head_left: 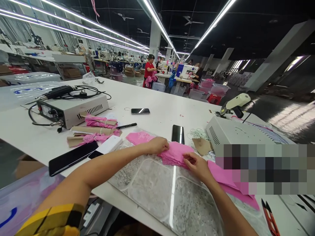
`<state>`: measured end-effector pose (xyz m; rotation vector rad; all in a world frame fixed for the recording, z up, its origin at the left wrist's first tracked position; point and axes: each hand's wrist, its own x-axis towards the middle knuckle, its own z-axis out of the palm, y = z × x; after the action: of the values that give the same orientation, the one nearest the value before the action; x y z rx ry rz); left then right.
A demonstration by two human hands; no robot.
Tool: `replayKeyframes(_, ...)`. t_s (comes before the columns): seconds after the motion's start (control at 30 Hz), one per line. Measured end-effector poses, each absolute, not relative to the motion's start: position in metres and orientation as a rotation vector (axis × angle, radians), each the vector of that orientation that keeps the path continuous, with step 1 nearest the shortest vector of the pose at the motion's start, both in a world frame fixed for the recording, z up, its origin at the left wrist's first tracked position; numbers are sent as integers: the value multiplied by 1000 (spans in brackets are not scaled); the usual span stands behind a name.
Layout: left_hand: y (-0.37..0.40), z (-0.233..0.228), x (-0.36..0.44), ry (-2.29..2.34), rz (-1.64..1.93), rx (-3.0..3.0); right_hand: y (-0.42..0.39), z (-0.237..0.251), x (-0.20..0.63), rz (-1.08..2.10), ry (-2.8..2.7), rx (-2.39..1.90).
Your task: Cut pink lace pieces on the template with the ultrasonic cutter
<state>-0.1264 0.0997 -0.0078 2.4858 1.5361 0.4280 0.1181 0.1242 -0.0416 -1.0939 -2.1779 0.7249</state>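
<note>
A stack of pink fabric pieces [175, 153] with scalloped, lacy edges lies on a grey marble-patterned board [152, 183]. My left hand [158, 145] is closed at the stack's left end, its fingers bent down onto the fabric. At the right end my right hand [197, 165] has thumb and fingertips on the stack's edge, the other fingers curled. More pink lacy fabric [138, 137] lies beyond my left forearm. To the right of my right hand, larger pink pieces [225, 178] are fanned out, partly covered by a pixelated patch.
A grey box with cables [85, 109] stands left, near tied pink bundles [102, 122]. Phones [140, 111] and a black pen [126, 126] lie on the white table [157, 98]. Another grey box [236, 131] is right, with red-handled snips [270, 216] nearer. A person in red [149, 70] stands beyond.
</note>
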Motion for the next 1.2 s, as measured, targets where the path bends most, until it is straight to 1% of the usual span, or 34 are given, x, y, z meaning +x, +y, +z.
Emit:
replayKeyframes(0.07,101,2,-122,1543,429,2484,123,-42,115,641,-2192,-1100)
replayKeyframes(0.3,91,34,-113,1483,544,2536,115,-38,118,184,-2203,-1120)
replayKeyframes(0.47,39,24,-139,1314,447,2617,80,-42,136,92,-2317,-880)
replayKeyframes(0.63,-21,5,-164,1221,282,2633,26,-48,129,138,-2461,-587)
replayKeyframes(0.73,-33,3,-168,1234,237,2622,14,-42,122,261,-2535,-463)
replayKeyframes(0.8,-25,3,-164,1284,244,2606,23,-34,119,407,-2507,-499)
replayKeyframes(0.9,6,2,-151,1431,320,2556,57,-25,112,585,-2323,-724)
replayKeyframes(1.03,53,-3,-132,1563,396,2481,102,-28,98,605,-2232,-890)
replayKeyframes(1.2,74,-7,-127,1509,368,2473,112,-38,90,689,-2229,-974)
